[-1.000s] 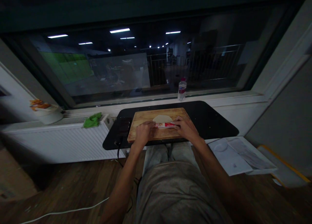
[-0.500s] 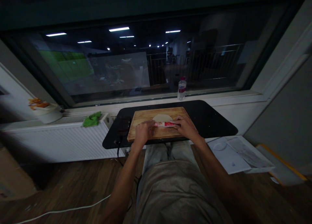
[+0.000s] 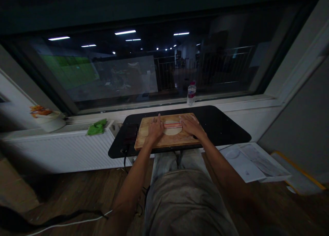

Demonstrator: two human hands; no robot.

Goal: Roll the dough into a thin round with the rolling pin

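A flat round of pale dough (image 3: 172,131) lies on a wooden board (image 3: 146,141). Across its far half rests a slim red-and-white tube (image 3: 172,125), its print smeared by motion. My left hand (image 3: 156,129) lies over the tube's left end, fingers stretched forward and away from me. Flat over the right end is my right hand (image 3: 190,124), with its fingers extended toward the left. Both palms hide the ends of the tube. Neither hand appears to be wrapped round it.
The board sits on a black tabletop (image 3: 223,128) below a window. A dark flat object (image 3: 131,133) lies left of the board. A water bottle (image 3: 191,93) stands on the sill. A green cloth (image 3: 97,127) and white pot (image 3: 51,121) rest by the radiator (image 3: 69,152). An open white box (image 3: 257,162) lies at right.
The tube has rolled away from me, from the dough's near edge to its far half. Both hands moved forward with it, and their fingers went from curled to stretched out.
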